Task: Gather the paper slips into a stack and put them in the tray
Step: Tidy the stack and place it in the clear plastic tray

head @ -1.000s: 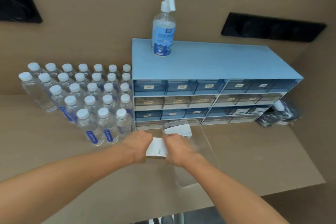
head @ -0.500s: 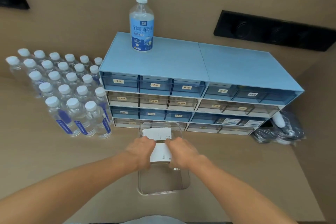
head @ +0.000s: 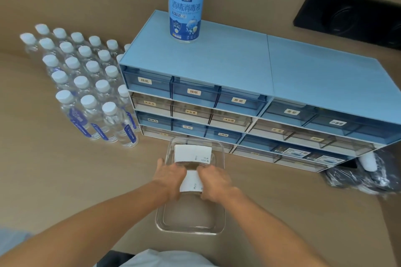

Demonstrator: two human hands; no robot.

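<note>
Stack of paper slips (head: 191, 182) gripped between left hand (head: 171, 176) and right hand (head: 213, 182), fingers closed on its sides, held over clear tray (head: 221, 208) on tabletop (head: 65, 180), second stack (head: 192, 153) lying at tray's far end

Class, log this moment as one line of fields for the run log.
step: placing | left hand + right hand: grip on paper stack | over clear tray | another stack already in tray
</note>
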